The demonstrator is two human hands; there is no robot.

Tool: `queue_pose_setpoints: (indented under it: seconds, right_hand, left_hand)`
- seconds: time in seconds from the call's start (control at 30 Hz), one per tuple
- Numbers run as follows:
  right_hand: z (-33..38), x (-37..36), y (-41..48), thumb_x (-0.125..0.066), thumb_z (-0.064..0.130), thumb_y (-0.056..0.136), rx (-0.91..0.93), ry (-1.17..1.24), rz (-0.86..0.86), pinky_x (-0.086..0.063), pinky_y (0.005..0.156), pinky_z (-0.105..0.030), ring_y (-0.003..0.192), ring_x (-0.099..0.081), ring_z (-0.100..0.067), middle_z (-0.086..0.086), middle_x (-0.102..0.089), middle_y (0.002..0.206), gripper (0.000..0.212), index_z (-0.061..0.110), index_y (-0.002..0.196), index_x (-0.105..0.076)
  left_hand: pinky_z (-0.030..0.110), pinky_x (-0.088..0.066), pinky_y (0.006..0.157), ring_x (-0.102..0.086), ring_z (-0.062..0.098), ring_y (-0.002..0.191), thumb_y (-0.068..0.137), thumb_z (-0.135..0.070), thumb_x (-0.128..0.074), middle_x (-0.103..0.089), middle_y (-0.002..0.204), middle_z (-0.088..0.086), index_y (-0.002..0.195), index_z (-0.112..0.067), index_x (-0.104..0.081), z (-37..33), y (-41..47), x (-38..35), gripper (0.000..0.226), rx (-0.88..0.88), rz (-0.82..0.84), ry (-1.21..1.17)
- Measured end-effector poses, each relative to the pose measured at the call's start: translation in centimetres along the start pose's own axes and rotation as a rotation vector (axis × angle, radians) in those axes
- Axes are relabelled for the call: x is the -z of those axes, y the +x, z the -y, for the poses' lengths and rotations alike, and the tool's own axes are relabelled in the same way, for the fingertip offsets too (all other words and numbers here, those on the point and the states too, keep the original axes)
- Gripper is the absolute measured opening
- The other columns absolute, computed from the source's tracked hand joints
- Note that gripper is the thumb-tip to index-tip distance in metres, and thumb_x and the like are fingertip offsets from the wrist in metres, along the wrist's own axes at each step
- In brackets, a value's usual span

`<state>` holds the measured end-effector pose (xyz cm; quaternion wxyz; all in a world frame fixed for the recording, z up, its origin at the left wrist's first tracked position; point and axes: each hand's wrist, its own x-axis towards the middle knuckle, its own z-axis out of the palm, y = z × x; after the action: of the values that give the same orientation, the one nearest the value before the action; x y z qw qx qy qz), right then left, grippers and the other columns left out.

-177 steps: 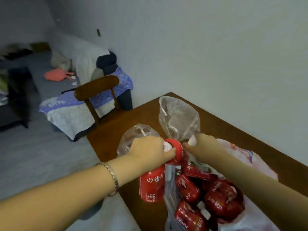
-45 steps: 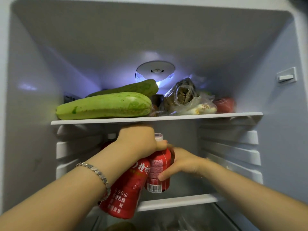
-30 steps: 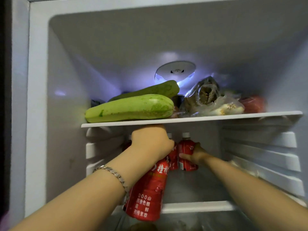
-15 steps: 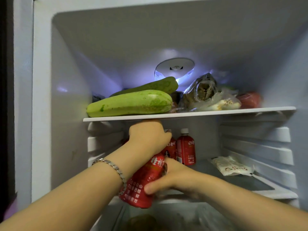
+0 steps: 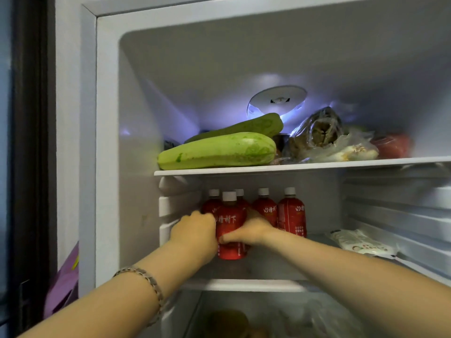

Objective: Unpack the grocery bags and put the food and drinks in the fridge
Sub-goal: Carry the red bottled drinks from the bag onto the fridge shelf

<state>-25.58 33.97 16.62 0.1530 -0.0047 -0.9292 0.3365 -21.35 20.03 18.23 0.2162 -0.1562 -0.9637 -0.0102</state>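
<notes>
Open fridge (image 5: 107,167), interior lit by a round lamp (image 5: 277,100) on the back wall. The upper shelf (image 5: 292,166) carries two pale green squashes lying lengthwise, the front squash (image 5: 217,152) at the shelf's edge and the rear squash (image 5: 244,128) just behind it. To their right lie clear bags (image 5: 322,140) of food and a blurred red item (image 5: 393,147). The lower shelf (image 5: 244,284) holds a row of four red bottles (image 5: 291,215) with white caps, upright against the back wall on the left. A flat white packet (image 5: 363,245) lies well apart from them on the right. Beneath this shelf a clear drawer (image 5: 268,313) shows dim contents that cannot be made out. A fifth bottle (image 5: 230,223), the task's thing, stands upright on the lower shelf just in front of the row, at its left end. The left grip (image 5: 195,230) wraps this bottle's left side with curled fingers. The right grip (image 5: 251,231) holds its right side, thumb across the front of the label. A metal bracelet (image 5: 144,276) circles the left wrist.
</notes>
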Motion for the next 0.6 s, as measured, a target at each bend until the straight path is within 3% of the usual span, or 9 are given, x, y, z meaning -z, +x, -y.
queue_pose_setpoints:
  seconds: [0.07,0.23,0.33,0.47,0.53,0.6]
  right_hand:
    - [1.1,-1.2,1.3,-0.081,0.058,0.05,-0.011,0.01,0.077,-0.039,0.107,-0.026,0.131,-0.045,-0.019,-0.005,-0.045,0.144,0.109,0.015,0.141,-0.039]
    - [2.9,-2.5,2.7,-0.062,0.041,0.085,-0.008,-0.105,0.046,-0.044,0.094,-0.031,0.121,-0.054,-0.026,-0.012,-0.05,0.138,0.065,0.011,0.138,-0.039]
    - [3.2,-3.0,3.1,-0.055,0.033,0.092,-0.055,-0.131,0.067,-0.044,0.095,-0.032,0.123,-0.052,-0.029,-0.016,-0.048,0.138,0.058,0.003,0.138,-0.036]
    - [2.3,-2.1,2.4,-0.062,0.024,0.089,0.021,-0.272,0.147,-0.044,0.087,-0.028,0.118,-0.055,-0.027,-0.014,-0.055,0.131,0.046,0.006,0.129,-0.05]
    - [0.8,-0.3,1.4,-0.065,0.025,0.087,0.011,-0.391,0.114,-0.043,0.084,-0.026,0.117,-0.055,-0.027,-0.013,-0.056,0.13,0.048,0.007,0.129,-0.052]
    - [-1.5,2.6,0.7,-0.059,0.028,0.09,-0.073,-0.494,-0.024,-0.045,0.089,-0.028,0.118,-0.056,-0.027,-0.011,-0.056,0.13,0.044,0.01,0.13,-0.052]
  left_hand:
    - [0.036,-0.043,0.089,-0.051,0.032,0.115,0.094,-0.022,-0.049,-0.049,0.125,0.013,0.125,-0.008,-0.049,0.2,-0.2,-0.5,0.034,0.003,0.028,0.045]
    - [0.037,-0.044,0.087,-0.051,0.032,0.114,0.093,-0.016,-0.049,-0.048,0.124,0.014,0.126,-0.007,-0.046,0.8,0.4,-1.1,0.034,0.011,-0.014,0.064]
    - [0.037,-0.044,0.087,-0.052,0.031,0.113,0.094,-0.015,-0.049,-0.047,0.124,0.013,0.125,-0.008,-0.045,0.9,0.7,-2.0,0.033,0.015,0.007,0.023]
    - [0.039,-0.045,0.092,-0.052,0.035,0.115,0.093,-0.013,-0.048,-0.041,0.131,0.016,0.138,-0.013,-0.033,0.5,2.1,-3.3,0.047,0.007,0.025,-0.06]
    - [0.04,-0.046,0.095,-0.051,0.037,0.117,0.093,-0.014,-0.049,-0.034,0.138,0.019,0.147,-0.022,-0.02,0.0,3.2,-4.0,0.062,-0.007,0.018,-0.09]
    - [0.041,-0.045,0.097,-0.05,0.038,0.119,0.095,-0.016,-0.048,-0.024,0.145,0.021,0.149,-0.032,-0.014,-0.8,4.4,-4.6,0.066,-0.014,0.02,-0.075]
